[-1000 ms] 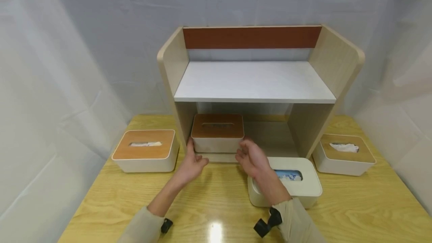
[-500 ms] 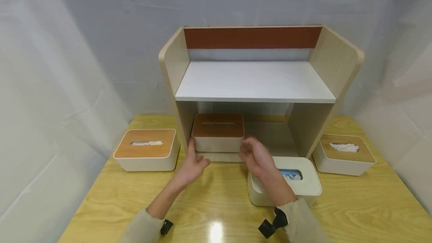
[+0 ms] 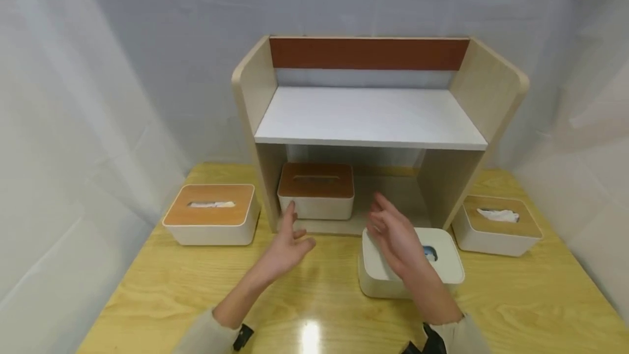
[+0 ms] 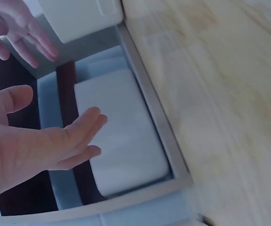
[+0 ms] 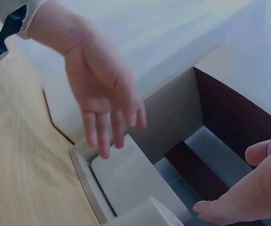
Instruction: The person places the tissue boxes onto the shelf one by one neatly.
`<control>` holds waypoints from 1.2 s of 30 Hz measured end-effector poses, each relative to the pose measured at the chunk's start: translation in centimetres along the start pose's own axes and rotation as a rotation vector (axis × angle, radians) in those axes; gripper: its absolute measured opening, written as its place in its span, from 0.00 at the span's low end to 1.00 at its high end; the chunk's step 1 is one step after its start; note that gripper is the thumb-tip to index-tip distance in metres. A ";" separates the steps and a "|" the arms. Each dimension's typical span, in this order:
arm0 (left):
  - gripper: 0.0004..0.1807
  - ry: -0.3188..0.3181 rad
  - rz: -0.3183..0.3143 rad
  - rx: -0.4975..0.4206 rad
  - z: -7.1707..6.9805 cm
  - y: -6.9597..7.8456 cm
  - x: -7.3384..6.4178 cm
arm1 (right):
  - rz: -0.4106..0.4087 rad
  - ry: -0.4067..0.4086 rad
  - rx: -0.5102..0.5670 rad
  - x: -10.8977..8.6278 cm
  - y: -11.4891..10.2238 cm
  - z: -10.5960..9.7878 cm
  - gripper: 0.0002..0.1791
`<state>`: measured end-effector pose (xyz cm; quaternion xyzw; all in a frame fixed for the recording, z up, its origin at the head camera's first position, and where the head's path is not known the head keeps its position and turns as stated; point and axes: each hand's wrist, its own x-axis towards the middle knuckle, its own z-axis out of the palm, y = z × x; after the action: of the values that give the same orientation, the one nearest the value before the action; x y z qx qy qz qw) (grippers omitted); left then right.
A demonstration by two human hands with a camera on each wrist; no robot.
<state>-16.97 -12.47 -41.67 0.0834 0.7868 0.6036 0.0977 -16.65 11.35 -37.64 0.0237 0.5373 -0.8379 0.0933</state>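
Left hand (image 3: pixel 285 253) and right hand (image 3: pixel 397 239) have loosely spread fingers (image 3: pixel 288 219) near the shelved box (image 3: pixel 319 191), left contact unclear.

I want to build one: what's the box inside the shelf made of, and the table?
Box: smooth, rounded white body, probably plastic; brown top, maybe wood or wood-look, grain unclear. Table: wood or wood-look, with wavy grain and a shiny finish reflecting light.

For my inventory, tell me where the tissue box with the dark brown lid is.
In the head view, the dark-lidded tissue box sits at the left end of the lower compartment, below the white shelf, beside the left panel.
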 end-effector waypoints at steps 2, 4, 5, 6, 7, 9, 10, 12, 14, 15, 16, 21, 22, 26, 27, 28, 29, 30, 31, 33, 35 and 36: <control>0.53 -0.019 0.026 -0.013 0.3 0.4 -0.2 | -0.004 -0.011 -0.060 -0.4 -0.2 -0.4 0.37; 0.53 -0.044 0.054 -0.032 0.6 0.8 -0.4 | -0.016 -0.039 -0.144 -0.8 -0.3 -0.9 0.36; 0.54 -0.055 0.065 -0.036 0.8 1.0 -0.6 | -0.028 -0.054 -0.190 -1.0 -0.4 -1.1 0.36; 0.54 -0.067 0.075 -0.037 1.0 1.3 -0.7 | -0.042 -0.068 -0.234 -1.3 -0.4 -1.3 0.36; 0.54 -0.079 0.084 -0.041 1.2 1.5 -0.9 | -0.058 -0.078 -0.278 -1.5 -0.4 -1.6 0.35; 0.54 -0.096 0.107 -0.030 1.5 1.8 -1.2 | -0.084 -0.084 -0.364 -2.0 -0.5 -2.1 0.35; 0.54 -0.098 0.117 -0.021 1.7 2.0 -1.3 | -0.096 -0.081 -0.398 -2.2 -0.6 -2.2 0.35; 0.54 -0.098 0.142 -0.011 2.0 2.2 -1.5 | -0.105 -0.069 -0.454 -2.6 -0.7 -2.5 0.36; 0.54 -0.098 0.158 -0.005 2.2 2.3 -1.6 | -0.109 -0.057 -0.493 -3.0 -0.9 -2.6 0.36; 0.54 -0.100 0.160 -0.004 2.4 2.3 -1.7 | -0.110 -0.050 -0.510 -3.2 -1.0 -2.7 0.36; 0.54 -0.105 0.165 -0.003 2.5 2.3 -1.7 | -0.112 -0.044 -0.522 -3.4 -1.1 -2.8 0.35; 0.53 -0.129 0.182 0.018 3.2 2.3 -1.8 | -0.110 -0.001 -0.574 -4.1 -1.6 -4.0 0.35; 0.53 -0.135 0.184 0.022 3.3 2.3 -1.8 | -0.110 0.010 -0.582 -4.2 -1.7 -4.3 0.35; 0.52 -0.157 0.196 0.040 3.9 2.5 -1.8 | -0.107 0.042 -0.593 -4.3 -2.0 -5.7 0.35; 0.52 -0.162 0.197 0.045 4.0 2.5 -1.8 | -0.109 0.043 -0.591 -4.4 -2.1 -6.0 0.35; 0.52 -0.168 0.197 0.047 4.1 2.5 -1.8 | -0.113 0.042 -0.589 -4.5 -2.2 -6.2 0.35; 0.52 -0.173 0.199 0.045 4.2 2.5 -1.8 | -0.117 0.039 -0.585 -4.6 -2.3 -6.4 0.35; 0.52 -0.178 0.198 0.045 4.4 2.5 -1.8 | -0.122 0.036 -0.585 -4.7 -2.3 -6.6 0.35; 0.51 -0.185 0.195 0.042 4.5 2.5 -1.7 | -0.127 0.032 -0.589 -4.9 -2.3 -6.8 0.35; 0.51 -0.204 0.191 0.028 4.9 2.4 -1.7 | -0.129 0.035 -0.603 -5.1 -2.3 -7.2 0.35; 0.51 -0.222 0.188 0.022 5.2 2.4 -1.7 | -0.126 0.045 -0.628 -5.4 -2.3 -7.7 0.35; 0.51 -0.228 0.186 0.020 5.4 2.4 -1.6 | -0.120 0.056 -0.649 -5.5 -2.3 -8.0 0.35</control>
<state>-13.96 -7.17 -40.59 0.2250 0.7656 0.5886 0.1295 -12.12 20.20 -38.18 -0.0157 0.7789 -0.6261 0.0316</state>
